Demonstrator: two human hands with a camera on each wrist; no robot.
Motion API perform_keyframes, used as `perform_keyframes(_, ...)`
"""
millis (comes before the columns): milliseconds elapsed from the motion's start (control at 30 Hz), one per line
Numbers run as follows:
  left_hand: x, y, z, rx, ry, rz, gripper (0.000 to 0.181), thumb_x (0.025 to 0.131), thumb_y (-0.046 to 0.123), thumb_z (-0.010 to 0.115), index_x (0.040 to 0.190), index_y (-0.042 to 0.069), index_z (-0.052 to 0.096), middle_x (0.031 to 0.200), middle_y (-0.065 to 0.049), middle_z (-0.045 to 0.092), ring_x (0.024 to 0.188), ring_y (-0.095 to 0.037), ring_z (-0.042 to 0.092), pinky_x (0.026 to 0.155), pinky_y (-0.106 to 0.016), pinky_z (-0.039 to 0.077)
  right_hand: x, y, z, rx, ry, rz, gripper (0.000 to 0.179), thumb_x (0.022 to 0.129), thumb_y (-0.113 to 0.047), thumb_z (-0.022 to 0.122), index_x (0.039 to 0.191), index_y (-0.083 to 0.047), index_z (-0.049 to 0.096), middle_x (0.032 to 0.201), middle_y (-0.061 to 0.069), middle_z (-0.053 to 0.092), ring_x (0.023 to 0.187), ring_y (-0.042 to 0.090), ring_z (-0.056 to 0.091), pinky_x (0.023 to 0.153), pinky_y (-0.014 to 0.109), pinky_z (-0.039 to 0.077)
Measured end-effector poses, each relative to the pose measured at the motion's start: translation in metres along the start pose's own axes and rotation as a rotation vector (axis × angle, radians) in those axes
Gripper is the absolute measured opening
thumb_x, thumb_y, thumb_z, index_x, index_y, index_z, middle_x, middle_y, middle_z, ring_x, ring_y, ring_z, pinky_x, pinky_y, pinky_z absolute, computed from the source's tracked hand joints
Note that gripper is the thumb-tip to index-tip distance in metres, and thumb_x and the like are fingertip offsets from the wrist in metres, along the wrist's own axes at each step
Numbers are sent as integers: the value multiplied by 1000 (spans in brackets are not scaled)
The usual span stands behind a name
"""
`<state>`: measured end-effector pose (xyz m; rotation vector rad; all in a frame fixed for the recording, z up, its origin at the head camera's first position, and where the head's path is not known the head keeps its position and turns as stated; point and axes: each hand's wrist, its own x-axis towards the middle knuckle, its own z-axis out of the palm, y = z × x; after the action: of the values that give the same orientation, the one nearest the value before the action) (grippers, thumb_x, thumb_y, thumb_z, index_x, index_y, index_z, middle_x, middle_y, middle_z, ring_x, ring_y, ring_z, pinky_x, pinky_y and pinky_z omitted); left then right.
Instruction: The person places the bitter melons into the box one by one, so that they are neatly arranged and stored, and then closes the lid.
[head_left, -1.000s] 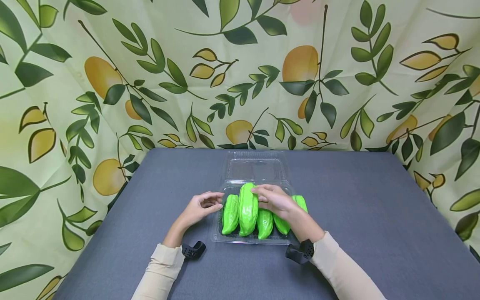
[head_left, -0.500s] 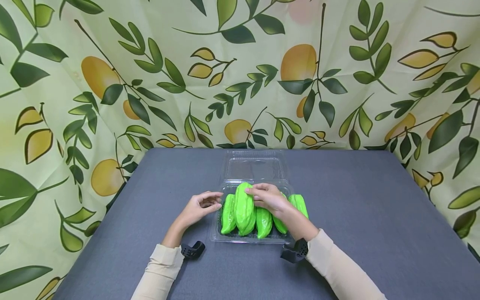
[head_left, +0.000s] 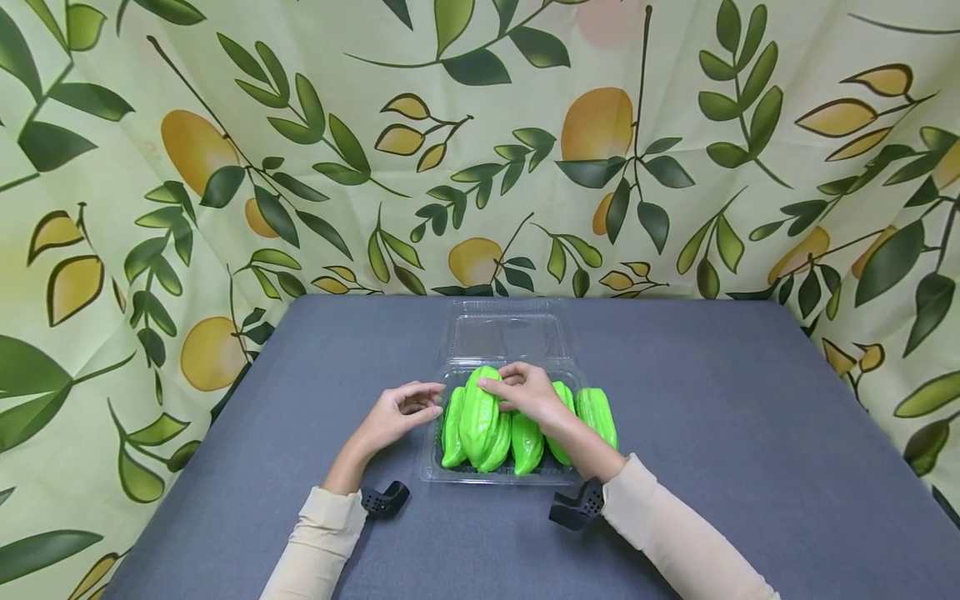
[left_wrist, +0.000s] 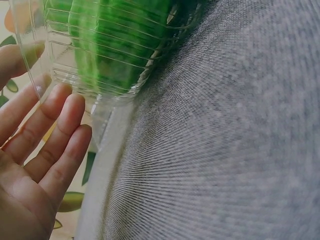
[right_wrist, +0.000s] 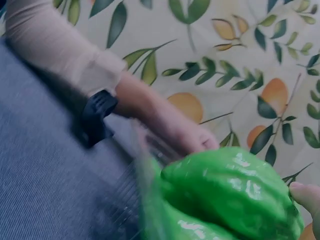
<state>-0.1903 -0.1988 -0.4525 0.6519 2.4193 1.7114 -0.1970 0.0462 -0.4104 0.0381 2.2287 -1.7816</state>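
Note:
My right hand (head_left: 528, 396) pinches the upper end of a glossy green bitter melon (head_left: 477, 417), tilted over the left part of an open clear plastic clamshell box (head_left: 502, 479). In the right wrist view the ridged bitter melon (right_wrist: 235, 190) fills the lower part, with my thumb (right_wrist: 307, 197) at its end. Several like melons lie side by side in the box, among them one at the left (head_left: 453, 429) and one in the middle (head_left: 528, 442). My left hand (head_left: 397, 417) stays at the box's left side, fingers loosely bent, fingertips right by the ribbed wall (left_wrist: 110, 55).
The box's clear lid (head_left: 510, 333) lies folded back behind it. Another green melon (head_left: 597, 417) sits at the box's right edge, partly behind my right arm. A grey cloth covers the table (head_left: 712, 400); a leaf-and-fruit patterned curtain (head_left: 480, 167) hangs behind.
My right hand has moved a little left with the bitter melon, which now tilts and overlaps its left neighbours, uncovering another melon under it. The left hand has stayed in place.

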Motion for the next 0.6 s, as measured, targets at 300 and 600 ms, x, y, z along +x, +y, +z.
perform_keyframes(300,0,-1,0,7,2,-9,37,89,4,65,124,-8,59,114,-30,62,89,6,59,85,-13,52,0,4,5,-57,27,-81,43,86,-25,72,114,6,62,100,19,68,63,8,58,58,24,54)
perform_keyframes(600,0,0,0,10,9,-6,37,89,4,65,123,-8,59,113,-31,62,89,6,59,86,-13,52,-2,3,2,-36,-2,-75,42,88,-21,70,118,6,61,106,21,67,75,12,62,65,27,58)
